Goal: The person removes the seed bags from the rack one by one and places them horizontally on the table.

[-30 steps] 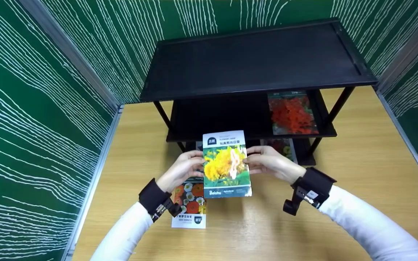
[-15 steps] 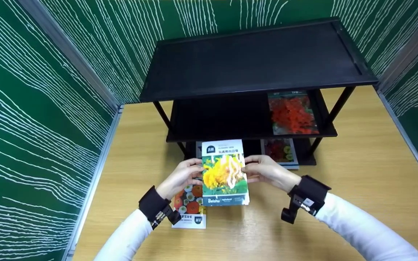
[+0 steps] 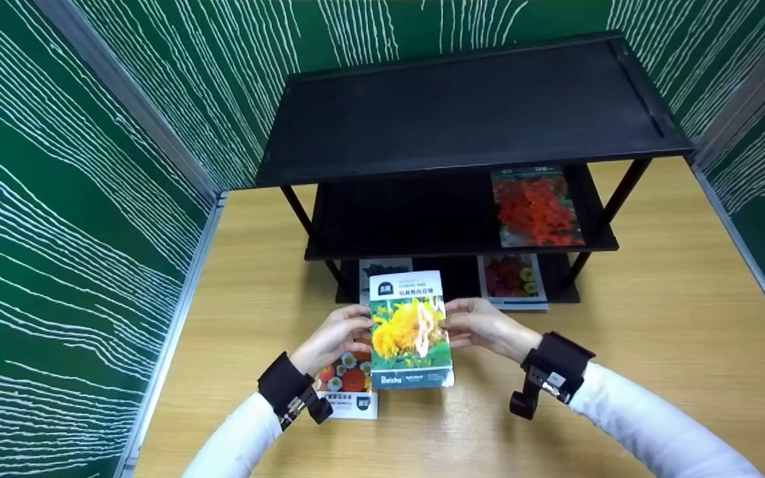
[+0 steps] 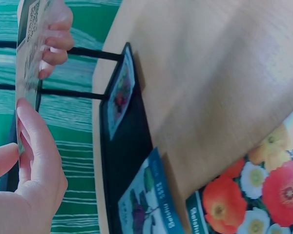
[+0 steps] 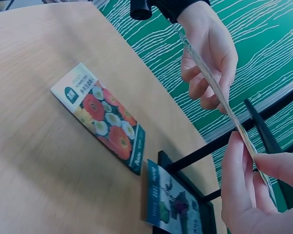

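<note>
Between both hands, a seed packet with yellow flowers (image 3: 409,328) is held up above the table, its printed front facing the head camera. My left hand (image 3: 336,335) pinches its left edge and my right hand (image 3: 489,328) pinches its right edge, thumbs on the front. The right wrist view shows the packet (image 5: 212,83) edge-on, thin and raised off the table. Below my left hand, a packet with orange and white flowers (image 3: 349,385) lies on the table, partly covered in the head view.
A black three-tier rack (image 3: 475,113) stands behind the hands. A red-flower packet (image 3: 535,209) lies on its middle shelf, right side. On the bottom shelf are a packet with dark red and green print (image 3: 514,277) and another packet (image 3: 382,267) at left. Green walls enclose the table.
Both hands have brought the yellow-flower packet down and toward the person, away from the rack. More of the bottom-shelf packets now shows. The grip looks the same.
</note>
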A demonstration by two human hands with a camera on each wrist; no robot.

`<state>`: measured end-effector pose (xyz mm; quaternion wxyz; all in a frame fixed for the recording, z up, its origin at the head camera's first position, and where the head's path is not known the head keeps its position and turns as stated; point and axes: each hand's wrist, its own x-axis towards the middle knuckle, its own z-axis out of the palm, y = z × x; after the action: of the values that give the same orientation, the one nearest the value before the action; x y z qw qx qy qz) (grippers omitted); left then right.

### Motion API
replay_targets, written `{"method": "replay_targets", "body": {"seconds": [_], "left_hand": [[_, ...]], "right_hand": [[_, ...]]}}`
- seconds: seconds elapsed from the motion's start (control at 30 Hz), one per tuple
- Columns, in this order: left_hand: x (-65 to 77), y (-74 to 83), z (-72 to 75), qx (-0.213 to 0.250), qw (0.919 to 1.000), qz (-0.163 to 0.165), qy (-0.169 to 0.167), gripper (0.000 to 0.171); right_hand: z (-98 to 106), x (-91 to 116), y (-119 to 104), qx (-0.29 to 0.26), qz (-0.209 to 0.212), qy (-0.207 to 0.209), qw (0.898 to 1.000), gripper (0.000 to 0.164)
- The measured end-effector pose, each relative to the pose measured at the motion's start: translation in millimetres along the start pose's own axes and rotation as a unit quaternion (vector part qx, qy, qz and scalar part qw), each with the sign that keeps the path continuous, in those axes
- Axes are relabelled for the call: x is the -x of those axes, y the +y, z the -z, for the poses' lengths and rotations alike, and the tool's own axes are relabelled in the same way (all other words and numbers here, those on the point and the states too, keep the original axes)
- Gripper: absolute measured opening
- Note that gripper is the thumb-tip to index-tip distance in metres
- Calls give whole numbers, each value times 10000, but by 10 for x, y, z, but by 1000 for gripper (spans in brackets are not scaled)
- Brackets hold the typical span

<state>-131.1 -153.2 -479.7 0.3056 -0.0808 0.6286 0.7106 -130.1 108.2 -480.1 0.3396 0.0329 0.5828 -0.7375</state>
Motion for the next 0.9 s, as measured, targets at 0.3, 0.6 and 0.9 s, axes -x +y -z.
{"method": "replay_targets", "body": {"seconds": [0.3,0.6,0.9], "left_hand": [[-25,-124,20,88,9997,231,73,41],[-69,-216,52,36,9993,355,120,44],[-109,-357,86,-77,9990,372,219,47]], "right_hand": [[10,-37,165,-117,-132,29,9998,33],[8,-88,299,-182,-211,161,9995,33],[-5,-124,415,-34,-231,289,9993,43]]}}
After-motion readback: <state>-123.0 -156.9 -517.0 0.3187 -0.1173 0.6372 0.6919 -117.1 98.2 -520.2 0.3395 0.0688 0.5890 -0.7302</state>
